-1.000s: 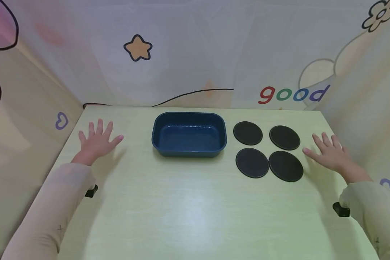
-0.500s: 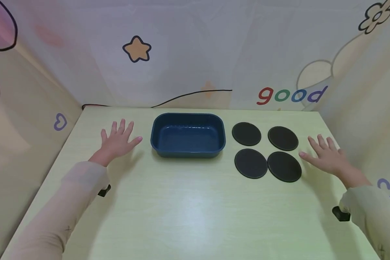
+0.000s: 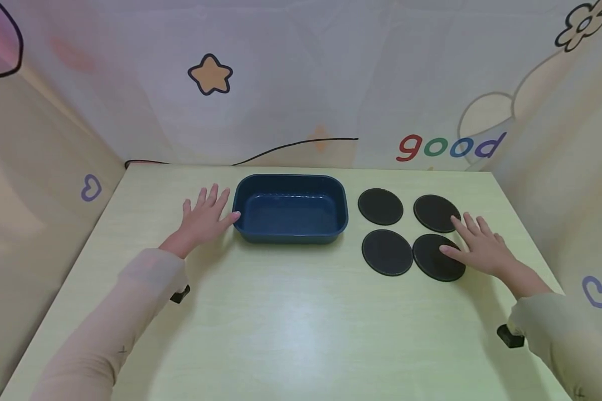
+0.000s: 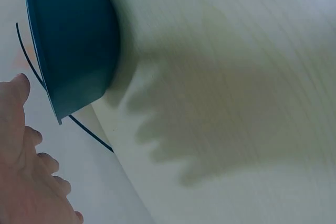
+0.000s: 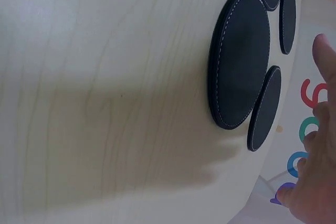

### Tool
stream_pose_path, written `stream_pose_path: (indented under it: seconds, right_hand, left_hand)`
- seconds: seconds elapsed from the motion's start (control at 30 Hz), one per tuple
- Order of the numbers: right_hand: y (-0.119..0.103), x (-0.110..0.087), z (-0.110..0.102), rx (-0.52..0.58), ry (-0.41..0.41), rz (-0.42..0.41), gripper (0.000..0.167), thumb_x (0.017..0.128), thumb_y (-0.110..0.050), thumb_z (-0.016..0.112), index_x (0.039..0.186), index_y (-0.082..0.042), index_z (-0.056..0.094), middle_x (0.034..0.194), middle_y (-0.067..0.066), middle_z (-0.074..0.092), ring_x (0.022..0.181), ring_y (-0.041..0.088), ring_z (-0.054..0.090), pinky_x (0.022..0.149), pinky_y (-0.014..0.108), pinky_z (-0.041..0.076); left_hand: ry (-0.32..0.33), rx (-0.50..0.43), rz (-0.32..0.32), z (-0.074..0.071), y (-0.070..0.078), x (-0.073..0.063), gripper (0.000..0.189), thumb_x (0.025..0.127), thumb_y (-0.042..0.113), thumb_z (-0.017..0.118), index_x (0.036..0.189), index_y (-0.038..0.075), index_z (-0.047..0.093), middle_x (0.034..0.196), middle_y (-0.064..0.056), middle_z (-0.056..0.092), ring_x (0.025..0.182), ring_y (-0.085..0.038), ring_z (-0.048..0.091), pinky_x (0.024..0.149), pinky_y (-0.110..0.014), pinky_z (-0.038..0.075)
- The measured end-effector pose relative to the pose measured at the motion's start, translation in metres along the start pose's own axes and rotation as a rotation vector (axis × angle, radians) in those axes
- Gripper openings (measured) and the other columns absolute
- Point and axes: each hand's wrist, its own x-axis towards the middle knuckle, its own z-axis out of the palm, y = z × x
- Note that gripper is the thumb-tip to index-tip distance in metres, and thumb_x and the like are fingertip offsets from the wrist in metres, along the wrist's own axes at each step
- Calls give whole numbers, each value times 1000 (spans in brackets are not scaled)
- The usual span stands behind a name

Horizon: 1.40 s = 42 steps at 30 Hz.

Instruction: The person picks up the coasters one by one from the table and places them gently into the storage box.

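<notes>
A dark blue rectangular dish [image 3: 291, 236] with rounded corners stands at the back middle of the table. My left hand [image 3: 200, 224] is spread just left of it, its thumb overlapping the dish's left rim in the head view. In the left wrist view the dish's outer wall [image 4: 73, 40] rises beside the fingers. Several round black coasters with stitched edges lie flat to the right of the dish. My right hand [image 3: 481, 250], fingers spread, hovers over the right edges of the near right coaster [image 3: 433, 264] and the far right coaster [image 3: 433, 211]. Neither hand holds anything.
Two more coasters, the far left one [image 3: 380, 206] and the near left one [image 3: 387, 252], lie between the dish and the right hand. A printed cloth backdrop [image 3: 301, 72] rises behind the pale wooden table [image 3: 291, 323] and along both sides.
The left hand has moved right, up to the dish's left side. My right hand has moved left, from beside the coasters to over their edges. Dish and coasters stay put.
</notes>
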Motion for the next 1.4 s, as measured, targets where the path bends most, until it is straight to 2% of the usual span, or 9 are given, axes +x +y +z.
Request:
stream_pose_path:
  seconds: [0.2, 0.37, 0.53, 0.7, 0.93, 1.13, 1.3, 1.4]
  right_hand:
    - [-7, 5, 5, 114, -11, -33, 95, 77, -49, 60, 140, 0, 9, 143, 29, 5, 127, 50, 8, 93, 70, 14]
    - [-7, 9, 10, 197, -43, -11, 93, 76, -38, 65, 140, 1, 9, 142, 29, 11, 126, 48, 17, 97, 63, 19]
    - [-3, 14, 15, 255, -36, 2, 89, 76, -34, 67, 138, 3, 16, 138, 31, 20, 119, 51, 28, 94, 60, 29]
    - [1, 18, 18, 306, -48, 25, 77, 77, -31, 66, 133, 6, 27, 133, 32, 29, 111, 50, 37, 88, 57, 37]
    - [5, 24, 17, 391, -84, 68, 67, 81, -26, 62, 130, 7, 32, 126, 33, 35, 106, 45, 42, 85, 51, 42]
    - [8, 29, 18, 406, -79, 76, 59, 81, -20, 62, 126, 8, 36, 121, 33, 38, 101, 42, 45, 77, 43, 45]
    - [11, 35, 19, 391, -88, 66, 54, 80, -16, 62, 122, 9, 39, 116, 33, 38, 98, 42, 43, 76, 45, 44]
    - [11, 37, 19, 389, -94, 52, 51, 79, -13, 62, 120, 10, 41, 113, 34, 39, 96, 43, 42, 77, 46, 42]
  left_hand:
    - [54, -34, 50, 6, 4, 6, 67, 91, 48, 35, 142, 11, 13, 147, -18, 4, 134, -38, 4, 101, -62, 6]
    - [118, -107, 81, 10, 6, 11, 58, 92, 35, 41, 139, 6, 24, 145, -19, 17, 132, -36, 19, 102, -56, 20]
    - [185, -257, 69, 11, 9, 15, 49, 92, 23, 44, 134, 1, 33, 138, -20, 32, 125, -34, 34, 102, -48, 28]
    - [234, -352, 23, 14, 8, 20, 43, 91, 17, 47, 130, 2, 39, 130, -19, 42, 110, -33, 49, 92, -46, 39]
    - [263, -447, -26, 21, 4, 24, 39, 90, 14, 49, 126, 0, 43, 121, -21, 49, 100, -32, 54, 89, -43, 42]
    - [263, -512, -53, 23, 4, 27, 39, 89, 11, 51, 126, 2, 44, 116, -19, 54, 94, -32, 54, 85, -41, 44]
    - [251, -594, -93, 22, 4, 28, 39, 88, 10, 51, 126, 4, 44, 113, -18, 56, 93, -31, 54, 81, -38, 45]
    - [238, -655, -110, 22, 5, 29, 40, 88, 9, 52, 126, 4, 44, 113, -19, 55, 94, -31, 55, 75, -32, 47]
